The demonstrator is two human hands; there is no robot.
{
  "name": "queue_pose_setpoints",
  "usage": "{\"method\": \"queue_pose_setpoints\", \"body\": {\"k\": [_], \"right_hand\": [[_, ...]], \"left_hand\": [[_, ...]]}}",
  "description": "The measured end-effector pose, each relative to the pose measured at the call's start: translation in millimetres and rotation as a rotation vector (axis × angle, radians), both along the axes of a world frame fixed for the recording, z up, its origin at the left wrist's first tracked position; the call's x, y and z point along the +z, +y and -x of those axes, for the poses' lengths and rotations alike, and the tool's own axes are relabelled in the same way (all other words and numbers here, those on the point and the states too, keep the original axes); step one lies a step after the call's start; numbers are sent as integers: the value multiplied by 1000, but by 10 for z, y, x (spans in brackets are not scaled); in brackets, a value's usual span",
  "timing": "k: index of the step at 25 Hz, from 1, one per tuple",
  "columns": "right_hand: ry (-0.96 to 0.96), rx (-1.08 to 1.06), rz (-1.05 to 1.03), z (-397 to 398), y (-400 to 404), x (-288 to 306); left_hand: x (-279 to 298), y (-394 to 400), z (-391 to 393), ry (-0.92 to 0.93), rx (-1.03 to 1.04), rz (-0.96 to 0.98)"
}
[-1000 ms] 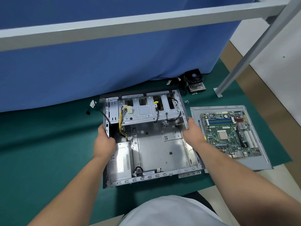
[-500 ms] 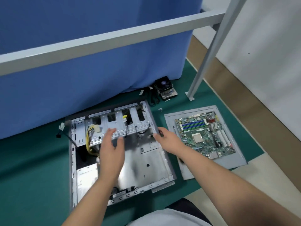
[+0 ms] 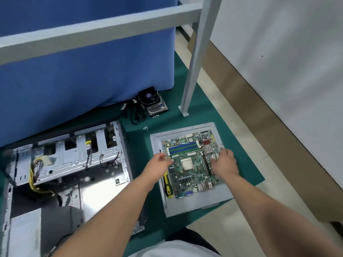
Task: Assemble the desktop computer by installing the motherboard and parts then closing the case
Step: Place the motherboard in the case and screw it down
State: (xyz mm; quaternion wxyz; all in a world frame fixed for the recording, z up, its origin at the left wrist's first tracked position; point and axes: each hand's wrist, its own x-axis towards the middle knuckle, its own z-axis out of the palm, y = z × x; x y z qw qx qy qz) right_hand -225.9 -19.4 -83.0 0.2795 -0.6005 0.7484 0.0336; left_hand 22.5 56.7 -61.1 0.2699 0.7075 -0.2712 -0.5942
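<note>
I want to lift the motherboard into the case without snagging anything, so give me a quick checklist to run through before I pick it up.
1. Both hands at the motherboard: ok; left hand at its left edge, right hand over its right side.
2. Firm grip on the board: cannot tell; fingers blurred.
3. Screwdriver out of the way: not ok; it lies on the side panel right beside the board's left edge.
4. Case floor free: ok, bare metal shows.
5. Case cables tucked aside: cannot tell; yellow and black wires hang near the drive cage.
</note>
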Motion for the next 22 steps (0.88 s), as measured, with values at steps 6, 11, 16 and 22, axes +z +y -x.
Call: {"method": "queue_pose_setpoints", "body": {"k": [6,11,16,22], "right_hand": [[-26,18,-80,166,-22,-313],[3,-38,-121,251,-86,-371],[116,47,-112,307,-174,-266],[251,224,-108,303,-278,-104]], "left_hand": [[-297,-92,218,120,201,-182],[-383,-189,282,107,213,-203],[-399,-285,327,5,157,-199],[-396,-321,428,21,62,-239]]}}
